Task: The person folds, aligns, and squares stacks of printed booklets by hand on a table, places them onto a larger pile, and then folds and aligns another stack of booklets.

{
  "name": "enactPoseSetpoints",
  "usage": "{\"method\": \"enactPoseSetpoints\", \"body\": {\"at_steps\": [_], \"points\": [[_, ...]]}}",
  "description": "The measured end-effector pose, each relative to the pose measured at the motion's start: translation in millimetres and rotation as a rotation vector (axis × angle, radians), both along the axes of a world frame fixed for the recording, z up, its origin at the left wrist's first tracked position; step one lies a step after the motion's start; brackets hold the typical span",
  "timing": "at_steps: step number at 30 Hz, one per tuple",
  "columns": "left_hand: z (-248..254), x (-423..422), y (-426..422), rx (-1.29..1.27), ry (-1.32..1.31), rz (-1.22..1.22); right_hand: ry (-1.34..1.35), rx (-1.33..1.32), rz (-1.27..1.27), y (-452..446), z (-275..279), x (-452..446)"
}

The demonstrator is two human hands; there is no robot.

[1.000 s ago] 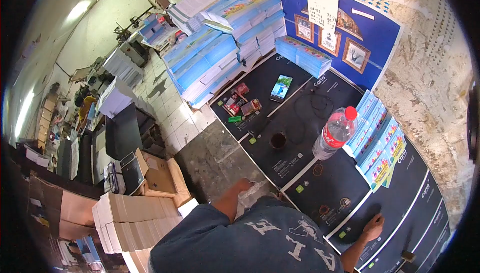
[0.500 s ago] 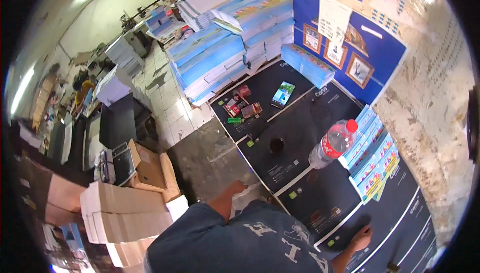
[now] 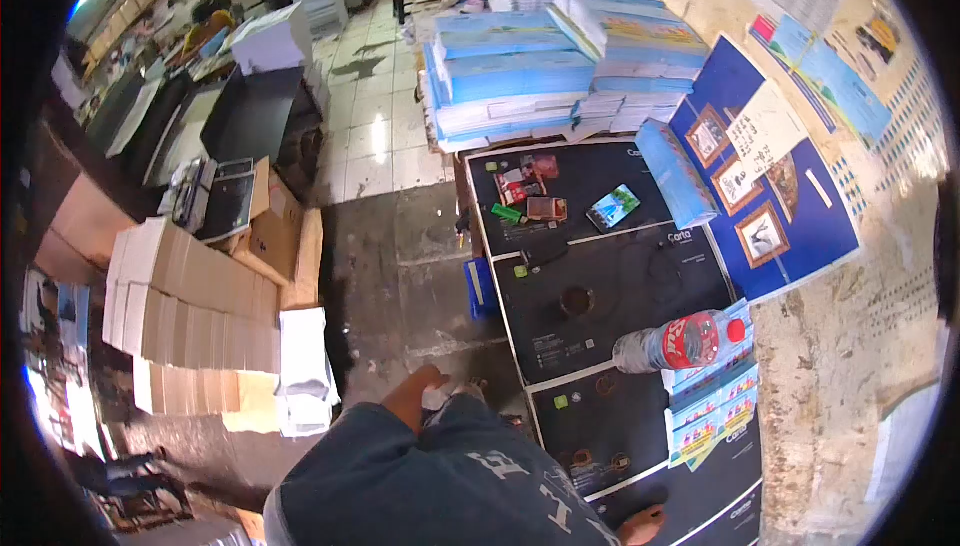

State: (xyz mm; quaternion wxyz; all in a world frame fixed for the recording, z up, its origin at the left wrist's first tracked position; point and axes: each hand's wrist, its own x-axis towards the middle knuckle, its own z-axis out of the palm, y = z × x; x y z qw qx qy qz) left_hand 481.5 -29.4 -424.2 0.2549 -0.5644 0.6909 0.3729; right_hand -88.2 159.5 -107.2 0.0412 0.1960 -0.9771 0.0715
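Observation:
My left hand point(image 3: 428, 378) hangs beside my shirt, over the floor to the left of the table; its fingers are too small and hidden to make out. At the bottom of the view, my right hand point(image 3: 643, 526) rests on the black table covering point(image 3: 640, 501) with its fingers curled in and nothing visible in them. Nearest to it are fanned booklets point(image 3: 712, 418) along the wall side. A clear plastic bottle point(image 3: 690, 343) with a red cap and red label appears beside them. Farther up lie a phone point(image 3: 613, 208) with a lit screen, a green lighter point(image 3: 508, 214) and small red packs point(image 3: 520, 186).
Tall stacks of blue-covered booklets point(image 3: 510, 76) stand beyond the table's far end. A blue board point(image 3: 800, 236) leans on the wall at right. On the left are stacked brown paper bundles point(image 3: 190, 296), an open cardboard box point(image 3: 270, 231) and a tiled aisle point(image 3: 370, 146).
My view has turned, so the table and bottle sit lower and the aisle shows more. My right hand has shifted toward the bottom edge and shows less. The objects on the table seem unmoved.

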Motion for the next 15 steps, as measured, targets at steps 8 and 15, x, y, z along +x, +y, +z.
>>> {"method": "enactPoseSetpoints", "body": {"at_steps": [8, 15], "points": [[6, 5, 7, 0.105, 0.011, 0.119, 0.272, 0.051, 0.066, 36, -122, -90], [76, 56, -112, -0.193, 0.381, 0.659, 0.184, 0.050, -0.226, 23, -112, -55]]}}
